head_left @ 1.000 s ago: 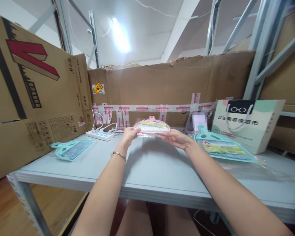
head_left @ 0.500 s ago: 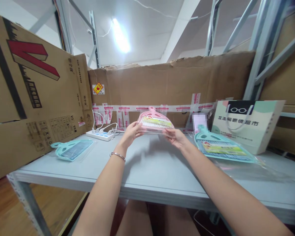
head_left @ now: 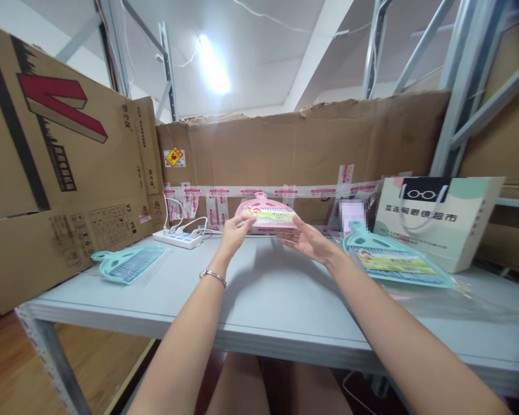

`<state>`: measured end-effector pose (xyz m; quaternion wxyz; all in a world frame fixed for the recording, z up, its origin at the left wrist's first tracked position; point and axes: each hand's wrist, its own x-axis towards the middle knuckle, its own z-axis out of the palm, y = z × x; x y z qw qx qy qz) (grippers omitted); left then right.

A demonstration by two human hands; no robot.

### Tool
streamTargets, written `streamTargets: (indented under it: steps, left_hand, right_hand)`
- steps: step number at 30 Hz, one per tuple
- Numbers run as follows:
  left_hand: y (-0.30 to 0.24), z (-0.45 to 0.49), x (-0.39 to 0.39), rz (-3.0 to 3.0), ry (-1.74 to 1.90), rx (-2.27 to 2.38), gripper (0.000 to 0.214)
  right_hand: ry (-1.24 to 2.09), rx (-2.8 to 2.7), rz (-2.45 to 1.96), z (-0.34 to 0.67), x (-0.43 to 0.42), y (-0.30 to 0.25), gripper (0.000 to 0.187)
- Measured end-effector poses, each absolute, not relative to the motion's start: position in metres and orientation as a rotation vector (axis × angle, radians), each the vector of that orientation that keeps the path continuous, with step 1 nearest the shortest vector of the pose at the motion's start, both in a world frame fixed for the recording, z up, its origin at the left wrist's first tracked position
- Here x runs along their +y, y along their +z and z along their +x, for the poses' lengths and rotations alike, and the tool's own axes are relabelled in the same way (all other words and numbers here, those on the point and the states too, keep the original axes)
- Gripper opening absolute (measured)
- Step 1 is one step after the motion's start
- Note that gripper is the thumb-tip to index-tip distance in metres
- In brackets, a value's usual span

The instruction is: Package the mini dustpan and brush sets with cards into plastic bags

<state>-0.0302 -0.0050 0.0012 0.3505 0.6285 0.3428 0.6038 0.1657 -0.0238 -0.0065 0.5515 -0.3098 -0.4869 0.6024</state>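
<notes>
Above the middle of the table I hold a pink dustpan and brush set [head_left: 266, 205], with a yellow-green label across white bristles and its handle pointing away from me. My left hand [head_left: 236, 235] pinches its left corner, thumb on top. At the right corner, my right hand [head_left: 310, 240] has its thumb against the edge and its fingers stretched below. A turquoise dustpan and brush set [head_left: 393, 262] with a similar label lies on the right, partly over clear plastic wrapping. On the left lies another turquoise dustpan and brush [head_left: 132, 264], without a visible label.
A white power strip [head_left: 179, 238] with plugged-in cables sits at the back left of the grey table [head_left: 190, 305]. Cardboard boxes [head_left: 259, 150] wall off the back and left. A paper bag [head_left: 441, 225] stands at the back right, beside metal shelf posts.
The pink dustpan set has shifted slightly left and tilted flatter. My right hand's fingers have spread and slid under its edge; my left hand keeps its corner.
</notes>
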Motion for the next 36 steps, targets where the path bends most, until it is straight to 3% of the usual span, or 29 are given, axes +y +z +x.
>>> streamTargets:
  steps: [4, 8, 12, 14, 20, 36]
  left_hand:
    - [-0.002, -0.031, 0.002, 1.668, 1.632, 0.919, 0.024]
    - [-0.005, -0.027, -0.003, 1.797, 1.564, 0.939, 0.024]
    - [-0.004, -0.024, -0.009, 1.753, 1.474, 0.868, 0.068]
    - [-0.003, -0.025, -0.010, 1.679, 1.454, 0.904, 0.075]
    - [0.001, -0.034, -0.009, 1.668, 1.138, 1.099, 0.026]
    - [-0.002, -0.044, -0.009, 1.815, 0.909, 1.139, 0.034]
  right_hand:
    - [1.320, -1.326, -0.621, 0.161, -0.025, -0.009, 0.046]
    - [1.127, -0.917, -0.787, 0.157, -0.009, -0.018, 0.023]
    - [1.122, -0.710, -0.849, 0.164, 0.004, -0.022, 0.024]
    - [1.112, -0.767, -0.849, 0.169, 0.006, -0.022, 0.028]
    - [1.061, -0.919, -0.962, 0.173, 0.006, -0.020, 0.031]
    - [1.054, -0.929, -0.968, 0.174, 0.012, -0.026, 0.029]
